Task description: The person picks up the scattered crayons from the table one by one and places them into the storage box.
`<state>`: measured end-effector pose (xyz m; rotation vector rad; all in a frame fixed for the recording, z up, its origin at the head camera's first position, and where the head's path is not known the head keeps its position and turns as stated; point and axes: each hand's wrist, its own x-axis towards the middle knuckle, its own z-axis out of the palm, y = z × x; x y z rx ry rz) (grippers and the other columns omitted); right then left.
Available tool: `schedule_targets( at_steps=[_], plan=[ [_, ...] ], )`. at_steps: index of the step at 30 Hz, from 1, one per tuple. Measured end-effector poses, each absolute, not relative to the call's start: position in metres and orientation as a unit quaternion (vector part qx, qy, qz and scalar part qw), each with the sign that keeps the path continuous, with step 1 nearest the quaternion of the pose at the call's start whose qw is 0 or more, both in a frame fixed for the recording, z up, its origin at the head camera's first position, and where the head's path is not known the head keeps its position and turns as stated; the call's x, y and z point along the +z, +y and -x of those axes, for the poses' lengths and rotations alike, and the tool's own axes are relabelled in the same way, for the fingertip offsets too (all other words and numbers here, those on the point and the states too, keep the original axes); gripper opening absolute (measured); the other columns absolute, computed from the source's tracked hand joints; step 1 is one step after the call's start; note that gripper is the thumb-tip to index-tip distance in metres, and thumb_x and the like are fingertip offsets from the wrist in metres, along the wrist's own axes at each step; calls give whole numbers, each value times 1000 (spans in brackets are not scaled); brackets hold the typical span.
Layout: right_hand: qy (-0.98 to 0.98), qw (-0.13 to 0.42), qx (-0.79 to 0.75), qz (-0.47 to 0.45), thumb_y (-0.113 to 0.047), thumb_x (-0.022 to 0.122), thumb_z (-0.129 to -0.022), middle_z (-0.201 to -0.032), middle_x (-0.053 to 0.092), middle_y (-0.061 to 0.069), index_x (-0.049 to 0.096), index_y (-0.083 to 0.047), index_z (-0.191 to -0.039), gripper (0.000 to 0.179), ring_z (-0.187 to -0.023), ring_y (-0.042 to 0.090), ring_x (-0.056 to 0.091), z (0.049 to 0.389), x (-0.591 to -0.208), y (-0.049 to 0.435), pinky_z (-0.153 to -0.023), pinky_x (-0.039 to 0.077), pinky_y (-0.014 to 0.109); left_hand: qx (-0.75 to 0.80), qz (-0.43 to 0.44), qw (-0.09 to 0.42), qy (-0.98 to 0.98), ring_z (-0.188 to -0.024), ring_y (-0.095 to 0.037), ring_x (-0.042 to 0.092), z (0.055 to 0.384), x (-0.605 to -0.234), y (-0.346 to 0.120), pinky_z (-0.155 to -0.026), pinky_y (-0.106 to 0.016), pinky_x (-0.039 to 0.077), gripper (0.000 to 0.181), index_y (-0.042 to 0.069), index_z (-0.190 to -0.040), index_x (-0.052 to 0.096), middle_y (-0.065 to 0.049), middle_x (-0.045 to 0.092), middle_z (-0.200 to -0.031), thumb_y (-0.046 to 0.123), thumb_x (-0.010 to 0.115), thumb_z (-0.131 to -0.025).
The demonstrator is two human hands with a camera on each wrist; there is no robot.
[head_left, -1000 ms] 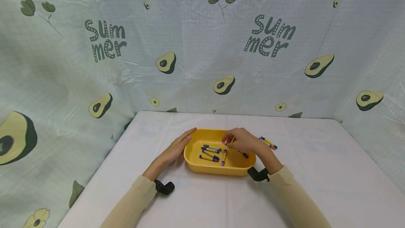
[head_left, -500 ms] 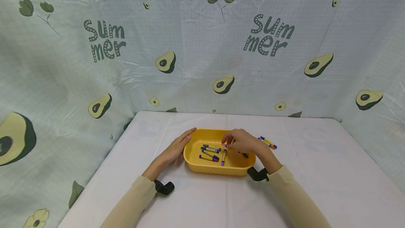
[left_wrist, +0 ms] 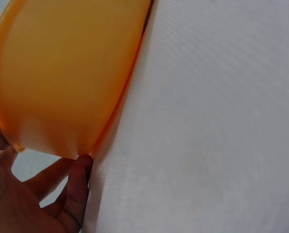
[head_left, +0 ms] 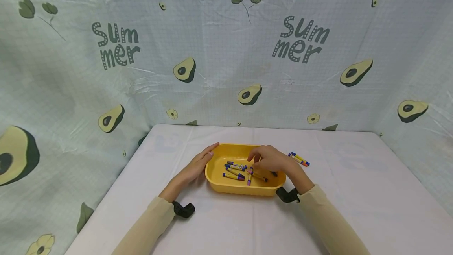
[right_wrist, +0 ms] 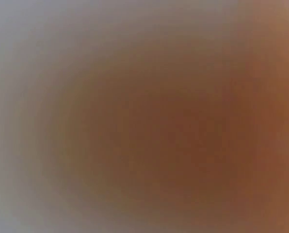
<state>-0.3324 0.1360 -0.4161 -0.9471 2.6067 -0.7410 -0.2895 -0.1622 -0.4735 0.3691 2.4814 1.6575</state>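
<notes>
A yellow plastic tray (head_left: 244, 190) stands on the table with several crayons (head_left: 233, 171) lying inside. My left hand (head_left: 192, 167) rests against the tray's left end, its fingers extended along the outside. In the left wrist view, fingertips touch the lower part of the orange-looking tray wall (left_wrist: 62, 82). My right hand (head_left: 270, 158) hangs over the tray's right half, fingers loosely bent and holding nothing. Just below its fingertips, one crayon (head_left: 260, 176) lies slanted across a purple-tipped crayon (head_left: 249, 182). A dark-ended crayon (head_left: 274, 174) is partly hidden by the right hand.
Outside the tray, to the right, a few more crayons (head_left: 300, 159) lie together on the white table cover (head_left: 339, 192). An avocado-print curtain (head_left: 219, 50) rises behind the table. The right wrist view is only a brown blur.
The crayon pinched in my right fingers has been let go and now lies on the tray floor across another. The right fingers have parted slightly. My left hand has stayed put.
</notes>
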Motion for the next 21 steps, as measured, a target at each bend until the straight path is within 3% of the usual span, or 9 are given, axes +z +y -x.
schedule_targets(
  at_steps=[9, 21],
  plan=[
    [901, 132, -247, 331, -11, 68, -93, -97, 71, 5, 73, -9, -112, 19, -80, 16, 58, 335, -419, 135, -70, 51, 27, 553, -123, 66, 822, -158, -30, 30, 290, -471, -161, -130, -53, 22, 50, 28, -164, 31, -4, 29, -171, 37, 32, -114],
    [908, 138, -251, 304, -15, 69, -98, -104, 72, 9, 71, -5, -123, 27, -86, 18, 62, 335, -398, 146, -78, 58, 31, 554, -122, 65, 821, -157, -30, 31, 292, -473, -160, -130, -53, 23, 50, 28, -164, 31, -5, 29, -171, 36, 31, -115]
  ],
)
